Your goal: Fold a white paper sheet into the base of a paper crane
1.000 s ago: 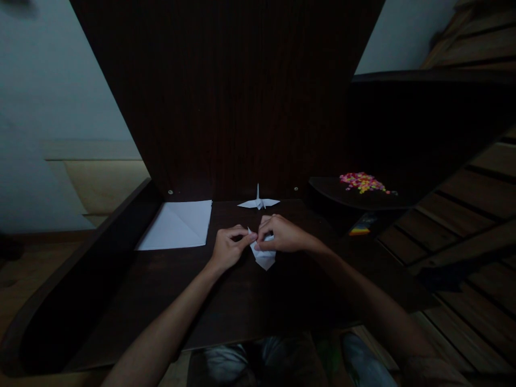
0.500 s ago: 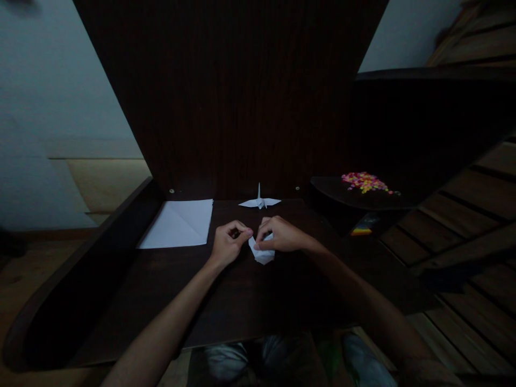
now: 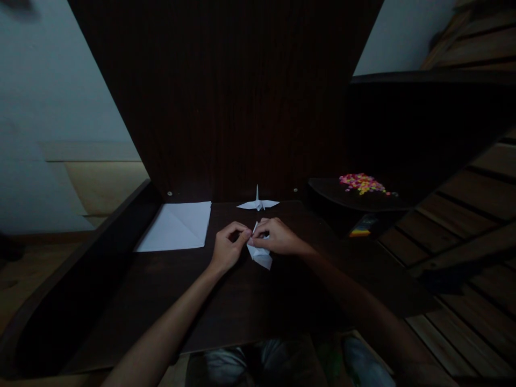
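Observation:
A partly folded piece of white paper is held between my two hands above the dark desk. My left hand pinches its left edge with thumb and forefinger. From the other side, my right hand grips it, thumb and fingers pressed together. A pointed tip of the paper rises between the fingers, and a flap hangs down toward me. Its upper part is mostly hidden by my fingers. Just beyond my hands stands a finished white origami crane, wings spread and one long point upright.
Flat white paper sheets lie stacked at the left of the desk. On a rounded shelf at right sits a pile of small pink and yellow pieces. A raised side panel bounds the left; a dark panel stands behind.
My left hand has closed onto the paper's left edge beside my right fingers. The paper has turned, its lower flap now pointing down and right. The view has shifted slightly.

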`<action>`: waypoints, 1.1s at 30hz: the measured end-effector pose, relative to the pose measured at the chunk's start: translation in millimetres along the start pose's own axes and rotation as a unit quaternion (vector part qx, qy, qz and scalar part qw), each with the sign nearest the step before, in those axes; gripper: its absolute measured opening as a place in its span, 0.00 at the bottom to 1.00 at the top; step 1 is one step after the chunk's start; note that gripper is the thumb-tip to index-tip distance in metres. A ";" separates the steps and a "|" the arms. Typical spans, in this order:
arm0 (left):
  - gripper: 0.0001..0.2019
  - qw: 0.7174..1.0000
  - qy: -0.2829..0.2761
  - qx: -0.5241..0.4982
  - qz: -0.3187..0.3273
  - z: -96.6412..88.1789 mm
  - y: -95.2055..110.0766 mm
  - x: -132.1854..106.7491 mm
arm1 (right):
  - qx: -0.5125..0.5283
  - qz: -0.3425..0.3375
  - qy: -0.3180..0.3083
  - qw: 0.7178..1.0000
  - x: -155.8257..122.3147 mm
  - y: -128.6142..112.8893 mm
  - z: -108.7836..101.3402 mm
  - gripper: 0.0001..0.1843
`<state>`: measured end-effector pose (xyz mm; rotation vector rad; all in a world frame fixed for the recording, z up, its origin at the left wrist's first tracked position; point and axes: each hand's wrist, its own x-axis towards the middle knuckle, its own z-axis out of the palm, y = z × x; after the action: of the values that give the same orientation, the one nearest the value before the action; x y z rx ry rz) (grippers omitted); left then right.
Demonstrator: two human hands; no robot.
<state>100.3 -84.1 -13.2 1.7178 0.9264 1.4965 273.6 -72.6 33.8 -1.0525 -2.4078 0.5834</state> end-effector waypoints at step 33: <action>0.11 0.999 -0.036 0.003 0.001 -8.1 3.0 1.7 | -0.059 -0.001 0.044 0.997 -7.1 -7.6 -13.4 0.04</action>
<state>92.7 -84.0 -8.8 1.7658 0.8909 1.4251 281.0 -80.1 47.2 -1.0998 -2.3902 0.3900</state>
